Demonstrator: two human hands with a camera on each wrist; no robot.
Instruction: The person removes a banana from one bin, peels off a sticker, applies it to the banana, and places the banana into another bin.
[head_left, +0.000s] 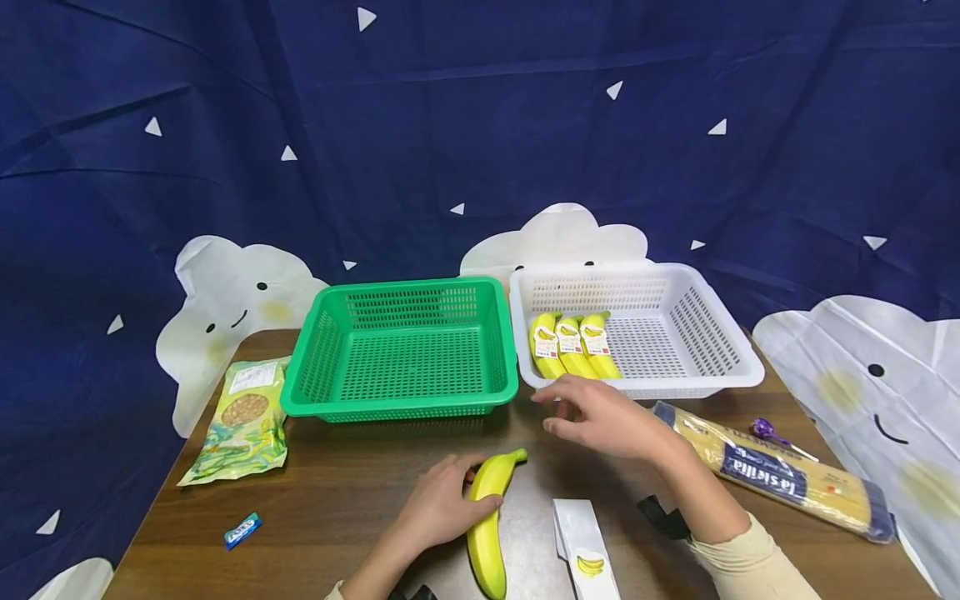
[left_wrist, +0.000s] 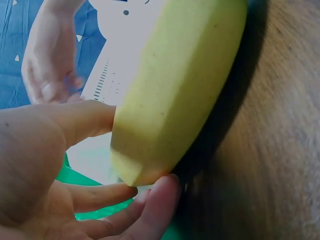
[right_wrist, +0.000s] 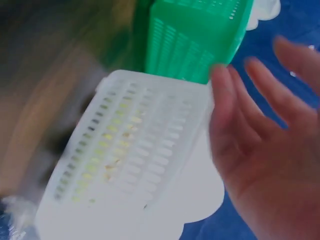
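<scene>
A yellow banana (head_left: 489,533) lies on the table at the front, its stem pointing away. My left hand (head_left: 448,507) grips it from the left, thumb on one side and fingers on the other; the left wrist view shows the banana (left_wrist: 175,90) between them. My right hand (head_left: 600,415) hovers in front of the white basket (head_left: 720,382), fingers loosely bent and holding nothing. Inside that basket, at its left, lie several bananas (head_left: 573,348) with white labels. A folded white strip (head_left: 588,542) with a banana picture lies right of the held banana.
The green basket (head_left: 397,408) stands left of the white one. A yellow-green food bag (head_left: 243,421) and a small blue packet (head_left: 242,530) lie at the left. On the right are a spaghetti pack (head_left: 772,471) and a purple lollipop (head_left: 762,428). A dark blue cloth hangs behind.
</scene>
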